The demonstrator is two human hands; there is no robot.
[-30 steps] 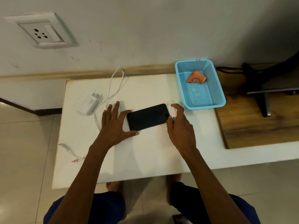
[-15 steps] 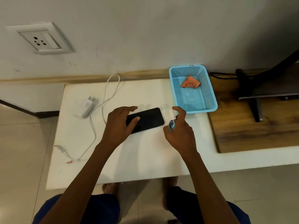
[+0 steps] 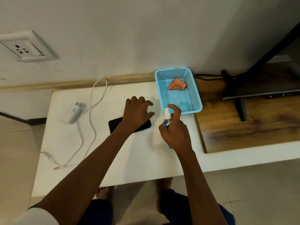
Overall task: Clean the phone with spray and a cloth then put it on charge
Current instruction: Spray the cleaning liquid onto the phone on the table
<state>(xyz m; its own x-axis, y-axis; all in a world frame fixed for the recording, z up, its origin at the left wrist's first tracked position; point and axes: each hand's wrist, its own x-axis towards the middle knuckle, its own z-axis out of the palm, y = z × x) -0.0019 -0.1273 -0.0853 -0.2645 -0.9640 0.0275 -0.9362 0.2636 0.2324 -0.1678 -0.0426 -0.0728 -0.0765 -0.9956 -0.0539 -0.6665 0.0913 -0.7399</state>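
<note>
A black phone (image 3: 116, 125) lies flat on the white table (image 3: 133, 153), screen dark. My left hand (image 3: 138, 111) hovers over its right end with fingers spread and loosely curled, holding nothing. My right hand (image 3: 176, 132) grips a small blue spray bottle (image 3: 167, 120) with a white nozzle, index finger on top, just right of the phone. An orange cloth (image 3: 177, 85) lies in the light-blue basket (image 3: 197, 96). A white charger plug (image 3: 74, 111) with its cable (image 3: 92, 114) lies at the table's left.
A wall socket (image 3: 24, 47) sits on the wall at upper left. A wooden board (image 3: 243, 127) to the right carries a black monitor stand (image 3: 238, 101) and dark cables. My knees and feet show below the table's front edge.
My left hand slid from the phone's left end across to its right end. My right hand lifted the spray bottle upright beside the phone. The camera view shifted.
</note>
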